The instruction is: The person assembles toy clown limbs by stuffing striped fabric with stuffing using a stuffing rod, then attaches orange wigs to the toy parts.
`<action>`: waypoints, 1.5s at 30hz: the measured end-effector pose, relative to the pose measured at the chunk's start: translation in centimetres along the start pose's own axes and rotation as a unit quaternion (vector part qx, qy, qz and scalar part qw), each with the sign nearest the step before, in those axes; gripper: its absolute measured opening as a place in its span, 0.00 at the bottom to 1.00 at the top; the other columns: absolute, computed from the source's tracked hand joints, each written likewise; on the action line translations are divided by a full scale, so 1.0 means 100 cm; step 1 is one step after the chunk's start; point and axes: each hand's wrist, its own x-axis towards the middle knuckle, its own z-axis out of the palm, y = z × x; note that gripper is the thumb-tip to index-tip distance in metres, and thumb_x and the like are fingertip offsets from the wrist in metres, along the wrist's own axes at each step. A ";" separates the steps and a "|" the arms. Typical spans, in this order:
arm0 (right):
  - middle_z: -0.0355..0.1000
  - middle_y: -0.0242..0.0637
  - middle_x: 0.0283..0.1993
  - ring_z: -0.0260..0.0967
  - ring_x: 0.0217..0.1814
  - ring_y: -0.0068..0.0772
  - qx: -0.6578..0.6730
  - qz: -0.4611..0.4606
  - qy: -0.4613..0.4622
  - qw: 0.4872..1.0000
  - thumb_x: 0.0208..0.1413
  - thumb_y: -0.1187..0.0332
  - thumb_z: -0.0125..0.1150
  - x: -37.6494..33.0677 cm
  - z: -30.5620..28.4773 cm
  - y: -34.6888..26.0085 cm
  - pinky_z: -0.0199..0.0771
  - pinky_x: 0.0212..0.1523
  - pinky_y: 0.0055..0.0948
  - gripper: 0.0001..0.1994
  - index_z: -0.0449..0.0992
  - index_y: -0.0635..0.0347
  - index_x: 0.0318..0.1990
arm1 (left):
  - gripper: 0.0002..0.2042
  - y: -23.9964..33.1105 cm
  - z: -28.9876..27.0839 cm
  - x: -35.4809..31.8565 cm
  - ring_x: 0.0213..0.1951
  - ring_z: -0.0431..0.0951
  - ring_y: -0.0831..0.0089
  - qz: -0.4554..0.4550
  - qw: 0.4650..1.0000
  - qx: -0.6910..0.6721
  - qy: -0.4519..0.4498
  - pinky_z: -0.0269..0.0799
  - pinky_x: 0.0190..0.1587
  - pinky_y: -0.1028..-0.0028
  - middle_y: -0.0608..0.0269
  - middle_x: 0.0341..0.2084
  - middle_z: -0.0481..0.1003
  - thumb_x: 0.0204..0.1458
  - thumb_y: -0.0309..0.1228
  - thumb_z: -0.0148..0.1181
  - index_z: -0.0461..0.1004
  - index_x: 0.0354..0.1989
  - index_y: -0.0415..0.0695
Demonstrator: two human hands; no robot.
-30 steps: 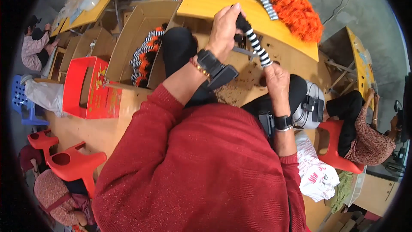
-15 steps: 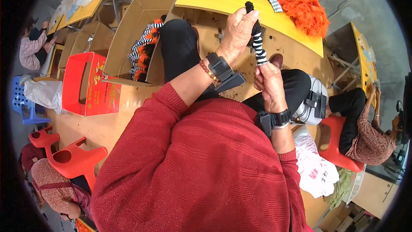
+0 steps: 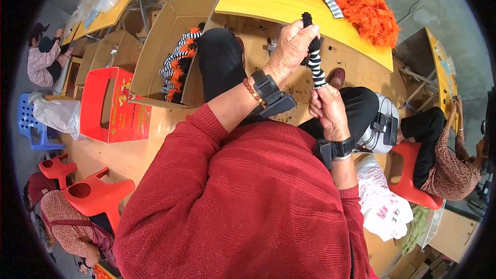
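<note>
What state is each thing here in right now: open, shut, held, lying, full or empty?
Striped black-and-white piece: held upright, gripped at both ends.
Left hand: shut on its top end.
Right hand: shut on its lower end.
Cardboard box: open, striped and orange pieces inside.
Red box: on the floor, open at a cut-out.
Orange fluffy pile: lying loose on the yellow table.
Red stools: unoccupied.

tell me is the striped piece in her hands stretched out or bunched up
Stretched out. The black-and-white striped piece runs as a narrow tube between the left hand, gripping its black top end, and the right hand below.
</note>
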 end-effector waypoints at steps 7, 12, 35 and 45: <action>0.58 0.23 0.12 0.48 0.12 0.12 -0.195 -0.093 0.052 0.975 0.53 0.61 0.52 0.001 -0.015 -0.005 0.46 0.13 0.15 0.15 0.70 0.60 0.20 | 0.12 0.017 -0.015 -0.001 0.13 0.64 0.84 -0.037 0.999 -0.034 -0.012 0.61 0.13 0.85 0.68 0.19 0.68 0.51 0.38 0.52 0.69 0.28 0.41; 0.59 0.23 0.12 0.51 0.14 0.13 -0.280 -0.183 0.074 0.939 0.53 0.61 0.53 0.011 -0.019 -0.002 0.49 0.15 0.16 0.14 0.70 0.61 0.20 | 0.12 -0.003 -0.010 -0.009 0.12 0.61 0.84 -0.063 0.996 -0.026 0.049 0.56 0.12 0.83 0.69 0.13 0.65 0.49 0.38 0.53 0.67 0.22 0.41; 0.50 0.21 0.09 0.42 0.08 0.13 -0.033 -0.012 0.062 0.997 0.53 0.61 0.51 0.003 -0.011 0.002 0.39 0.09 0.15 0.14 0.66 0.58 0.20 | 0.14 -0.001 -0.031 -0.031 0.15 0.62 0.85 -0.201 0.958 0.097 -0.180 0.61 0.19 0.85 0.71 0.18 0.66 0.46 0.39 0.57 0.68 0.27 0.40; 0.62 0.21 0.16 0.54 0.19 0.12 -0.203 -0.110 0.106 0.967 0.52 0.63 0.54 0.000 -0.024 -0.004 0.52 0.22 0.15 0.14 0.71 0.62 0.20 | 0.20 0.024 -0.047 -0.003 0.32 0.68 0.80 -0.076 0.988 0.113 -0.077 0.63 0.38 0.79 0.68 0.31 0.71 0.46 0.44 0.57 0.70 0.38 0.38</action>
